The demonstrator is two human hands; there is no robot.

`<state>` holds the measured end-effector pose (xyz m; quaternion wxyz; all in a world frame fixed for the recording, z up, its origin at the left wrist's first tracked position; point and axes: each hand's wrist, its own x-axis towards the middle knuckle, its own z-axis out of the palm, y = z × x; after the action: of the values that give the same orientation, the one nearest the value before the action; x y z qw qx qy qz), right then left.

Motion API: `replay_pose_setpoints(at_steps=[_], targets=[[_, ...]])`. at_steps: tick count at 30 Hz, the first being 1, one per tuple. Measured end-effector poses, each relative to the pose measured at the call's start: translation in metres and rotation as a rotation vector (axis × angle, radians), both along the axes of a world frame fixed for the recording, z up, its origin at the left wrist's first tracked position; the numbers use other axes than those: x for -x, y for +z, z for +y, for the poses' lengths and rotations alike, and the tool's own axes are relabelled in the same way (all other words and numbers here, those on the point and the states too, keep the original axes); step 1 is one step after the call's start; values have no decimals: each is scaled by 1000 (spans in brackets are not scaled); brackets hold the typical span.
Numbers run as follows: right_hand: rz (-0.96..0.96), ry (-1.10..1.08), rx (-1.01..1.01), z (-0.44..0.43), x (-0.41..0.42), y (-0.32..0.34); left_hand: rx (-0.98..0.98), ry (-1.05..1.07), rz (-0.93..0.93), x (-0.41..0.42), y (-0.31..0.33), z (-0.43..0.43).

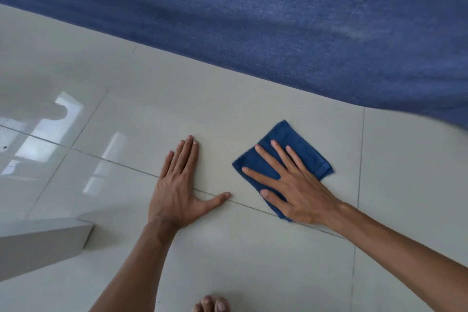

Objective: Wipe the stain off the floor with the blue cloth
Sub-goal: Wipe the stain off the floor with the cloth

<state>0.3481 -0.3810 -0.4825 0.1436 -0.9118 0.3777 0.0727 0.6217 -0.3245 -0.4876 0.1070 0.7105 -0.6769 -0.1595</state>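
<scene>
A folded blue cloth [301, 157] lies flat on the glossy pale tiled floor [228, 109]. My right hand [291, 185] presses down on it, palm flat and fingers spread, covering its near half. My left hand [177, 185] rests flat on the bare tile to the left of the cloth, fingers together and thumb out along a grout line, holding nothing. No stain shows on the tiles around the cloth; whatever lies under the cloth is hidden.
A large blue carpet [278, 20] covers the floor beyond the cloth, its edge running diagonally from upper left to right. A white block-like object [38, 243] stands at the lower left. My toes [212, 305] show at the bottom edge.
</scene>
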Motion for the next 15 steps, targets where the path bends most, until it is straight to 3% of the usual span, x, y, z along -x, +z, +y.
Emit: replay_pose_setpoints(at_steps=[11,15], targets=[[9,-138,54,-15,-30,-6,48,21,34,-2,-6,1],[-24,-87,-59,-6,-12,0,60,25,41,-2,-6,1]])
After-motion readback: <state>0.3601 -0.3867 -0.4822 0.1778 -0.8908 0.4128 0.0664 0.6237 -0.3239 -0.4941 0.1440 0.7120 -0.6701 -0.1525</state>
